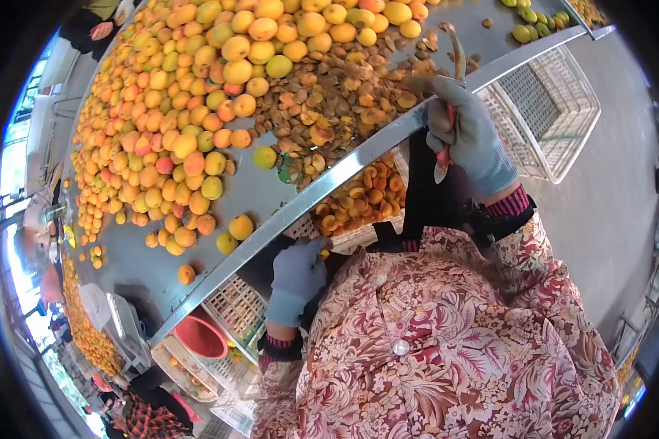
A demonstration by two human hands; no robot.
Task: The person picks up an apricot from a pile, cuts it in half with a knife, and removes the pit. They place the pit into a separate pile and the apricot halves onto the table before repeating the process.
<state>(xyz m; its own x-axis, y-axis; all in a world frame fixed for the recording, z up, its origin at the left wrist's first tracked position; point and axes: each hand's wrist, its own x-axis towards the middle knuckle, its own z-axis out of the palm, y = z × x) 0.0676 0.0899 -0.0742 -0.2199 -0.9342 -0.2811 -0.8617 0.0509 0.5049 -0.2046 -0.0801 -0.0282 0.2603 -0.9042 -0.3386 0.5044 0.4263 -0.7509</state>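
My right hand (465, 132), in a grey-blue glove, is closed around a red-handled tool (450, 117) above the table's metal rim. A long curved end sticks up from the fist, and a short metal tip shows below it. My left hand (298, 274), gloved alike, is curled low, near my lap. At its fingertips a small yellow-orange piece of apricot (324, 254) shows; the rest is hidden by the fingers. Between the hands, below the rim, a crate holds halved orange apricots (366, 194). Brown pits and scraps (329, 102) lie on the table just beyond.
Whole apricots (176, 124) are heaped across the metal table (271, 201), with green ones (538, 25) at the far right. The raised rim (344, 164) runs diagonally before me. White crates (556, 110) stand right and below; a red bucket (200, 334) is lower left. Other people are at left.
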